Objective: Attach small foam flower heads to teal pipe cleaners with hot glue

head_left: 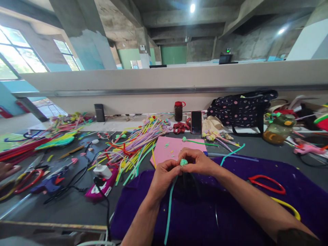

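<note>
Head view: green stem runs near and slightly left from the bloom; left hand and right hand, fingers curled, pinch the bloom.

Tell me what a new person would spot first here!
Probably the bright heap of colourful stems on the dark table, left of the middle. Next, the left hand and right hand, holding a small green lump above the purple cloth. Behind them lies a pink sheet.
</note>
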`<state>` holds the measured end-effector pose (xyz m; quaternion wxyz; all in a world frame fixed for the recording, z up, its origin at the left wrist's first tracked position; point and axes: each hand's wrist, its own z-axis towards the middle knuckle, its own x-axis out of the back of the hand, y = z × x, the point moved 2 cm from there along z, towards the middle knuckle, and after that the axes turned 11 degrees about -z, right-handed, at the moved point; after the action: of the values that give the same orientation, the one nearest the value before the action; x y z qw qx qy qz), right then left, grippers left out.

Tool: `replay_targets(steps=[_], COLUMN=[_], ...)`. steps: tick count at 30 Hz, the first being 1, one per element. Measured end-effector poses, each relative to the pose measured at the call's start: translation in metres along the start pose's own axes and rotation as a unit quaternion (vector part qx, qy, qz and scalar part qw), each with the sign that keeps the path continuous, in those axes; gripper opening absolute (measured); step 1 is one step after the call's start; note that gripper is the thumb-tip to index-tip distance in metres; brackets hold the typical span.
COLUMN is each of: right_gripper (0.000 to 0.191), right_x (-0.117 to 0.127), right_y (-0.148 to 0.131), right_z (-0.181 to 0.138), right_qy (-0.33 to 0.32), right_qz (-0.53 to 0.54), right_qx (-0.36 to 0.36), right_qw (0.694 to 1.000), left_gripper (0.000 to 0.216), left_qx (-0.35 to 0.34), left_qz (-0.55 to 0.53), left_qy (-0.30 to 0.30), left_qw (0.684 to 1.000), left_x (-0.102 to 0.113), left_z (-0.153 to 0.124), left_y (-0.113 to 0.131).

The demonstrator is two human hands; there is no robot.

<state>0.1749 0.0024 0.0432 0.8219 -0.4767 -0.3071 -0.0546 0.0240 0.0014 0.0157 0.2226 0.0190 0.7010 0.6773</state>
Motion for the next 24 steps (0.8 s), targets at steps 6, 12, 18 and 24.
replay_targets(steps=[6, 12, 18, 24], right_gripper=[0.025, 0.034, 0.015, 0.018], right_x=[0.005, 0.038, 0.042, 0.070], right_y=[0.000, -0.005, 0.008, 0.011], right_z=[0.000, -0.003, -0.029, -0.109], right_qy=[-0.007, 0.080, 0.136, 0.177], right_qz=[-0.002, 0.056, -0.011, -0.242], right_qx=[-0.003, -0.065, -0.173, -0.204], right_qw=[1.000, 0.993, 0.976, 0.932], left_gripper=[0.018, 0.021, 0.021, 0.020], left_qx=[0.022, 0.074, 0.079, 0.067], left_qz=[-0.012, -0.122, -0.164, -0.162], left_qy=[0.011, 0.020, 0.008, 0.008], left_qw=[1.000, 0.990, 0.983, 0.984], left_x=[-0.001, 0.005, 0.009, 0.012], left_z=[0.002, 0.004, 0.006, 0.009], left_y=[0.000, 0.002, 0.005, 0.005])
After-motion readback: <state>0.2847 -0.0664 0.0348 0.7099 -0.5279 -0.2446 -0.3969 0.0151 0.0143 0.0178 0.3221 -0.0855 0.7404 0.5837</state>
